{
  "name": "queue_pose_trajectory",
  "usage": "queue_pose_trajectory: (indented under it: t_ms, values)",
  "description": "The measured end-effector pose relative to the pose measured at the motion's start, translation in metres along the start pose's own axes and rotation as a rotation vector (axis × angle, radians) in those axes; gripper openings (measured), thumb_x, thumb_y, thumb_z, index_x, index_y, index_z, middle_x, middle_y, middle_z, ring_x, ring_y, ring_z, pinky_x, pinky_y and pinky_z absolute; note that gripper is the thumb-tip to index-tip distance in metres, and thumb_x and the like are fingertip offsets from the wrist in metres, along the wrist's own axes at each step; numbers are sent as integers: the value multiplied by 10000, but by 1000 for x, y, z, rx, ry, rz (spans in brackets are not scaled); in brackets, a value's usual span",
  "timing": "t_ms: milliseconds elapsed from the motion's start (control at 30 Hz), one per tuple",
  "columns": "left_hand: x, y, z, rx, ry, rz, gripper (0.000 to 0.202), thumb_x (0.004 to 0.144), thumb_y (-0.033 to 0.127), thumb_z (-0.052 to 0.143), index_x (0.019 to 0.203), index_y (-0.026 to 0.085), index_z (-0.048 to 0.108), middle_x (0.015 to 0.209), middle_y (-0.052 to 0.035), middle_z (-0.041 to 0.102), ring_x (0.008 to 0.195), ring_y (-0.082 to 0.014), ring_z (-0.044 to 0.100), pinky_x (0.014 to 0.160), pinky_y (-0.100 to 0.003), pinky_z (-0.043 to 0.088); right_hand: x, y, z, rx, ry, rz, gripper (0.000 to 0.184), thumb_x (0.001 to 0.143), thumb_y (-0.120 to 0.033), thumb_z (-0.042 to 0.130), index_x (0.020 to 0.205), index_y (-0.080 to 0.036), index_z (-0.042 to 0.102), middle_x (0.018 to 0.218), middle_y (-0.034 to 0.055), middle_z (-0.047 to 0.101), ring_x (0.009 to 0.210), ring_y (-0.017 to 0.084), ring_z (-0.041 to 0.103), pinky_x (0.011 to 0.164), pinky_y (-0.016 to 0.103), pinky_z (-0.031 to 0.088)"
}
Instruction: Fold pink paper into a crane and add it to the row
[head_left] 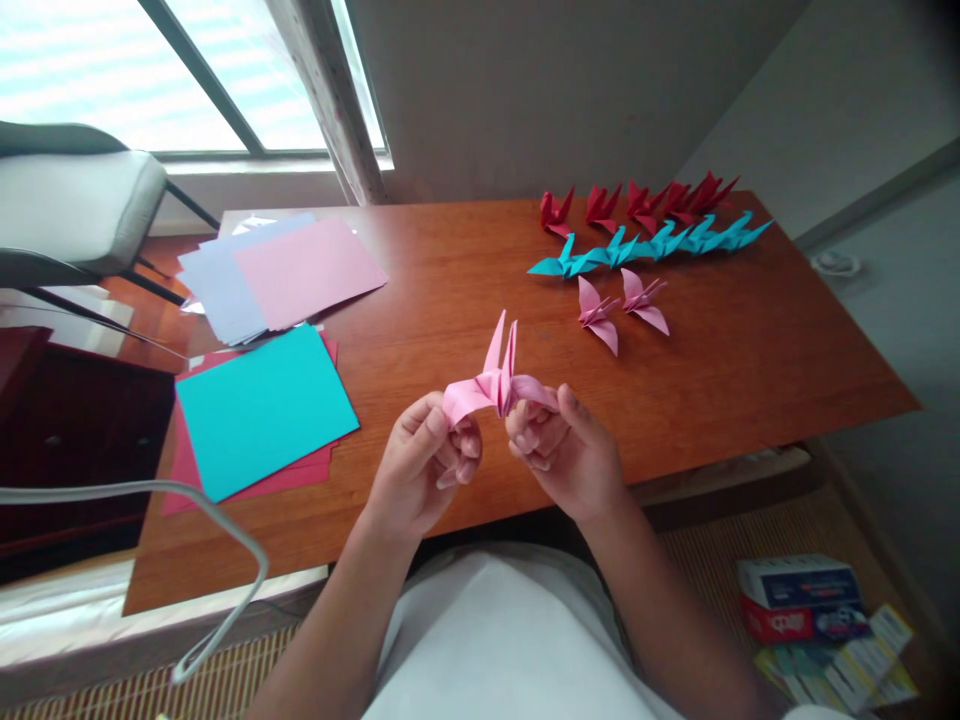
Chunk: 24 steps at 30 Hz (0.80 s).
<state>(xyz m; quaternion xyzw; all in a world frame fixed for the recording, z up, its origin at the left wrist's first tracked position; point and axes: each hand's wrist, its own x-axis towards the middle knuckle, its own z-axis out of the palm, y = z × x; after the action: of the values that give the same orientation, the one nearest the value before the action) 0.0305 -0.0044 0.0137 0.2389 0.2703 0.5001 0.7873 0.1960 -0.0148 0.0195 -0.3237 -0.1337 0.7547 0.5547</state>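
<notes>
A pink paper crane [497, 380] is held above the near edge of the wooden table [450, 270]. My left hand [420, 465] pinches its left wing between thumb and fingers. My right hand [566, 450] pinches the right wing the same way. The crane's two points stick upward between my hands. Two finished pink cranes [619, 305] lie on the table beyond my right hand.
A row of blue cranes [652, 245] and a row of red cranes [645, 202] lie at the far right. Stacks of flat paper, pink and lilac sheets [285, 270] and a cyan sheet [259, 405] over red ones, lie at the left. A chair [67, 205] stands at the far left, boxes [806, 600] on the floor.
</notes>
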Motion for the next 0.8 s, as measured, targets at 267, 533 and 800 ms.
queue_pose_trajectory:
  t_ms: [267, 533, 800]
  values:
    - [1, -1, -3, 12, 0, 14, 477, 834, 521, 774, 640, 158, 532, 519, 49, 476, 437, -44, 373, 393, -142, 243, 7, 2, -7, 60, -6, 14, 268, 789, -430, 809, 714, -190, 716, 624, -14, 596, 573, 80, 496, 445, 155, 351]
    - [2, -5, -4, 57, 8, 21, 503, 826, 528, 783, 617, 157, 514, 491, 51, 456, 450, -43, 350, 408, -141, 235, 8, 3, -8, 138, 44, 14, 251, 791, -358, 801, 704, -160, 674, 617, -25, 571, 554, 64, 488, 420, 133, 352]
    - [6, -9, 8, -149, 39, 156, 545, 741, 481, 868, 555, 158, 470, 442, 100, 348, 400, -18, 241, 434, -131, 330, -1, 16, 1, 456, -113, 99, 281, 802, -272, 818, 668, -184, 588, 553, -76, 480, 486, 42, 379, 407, 89, 368]
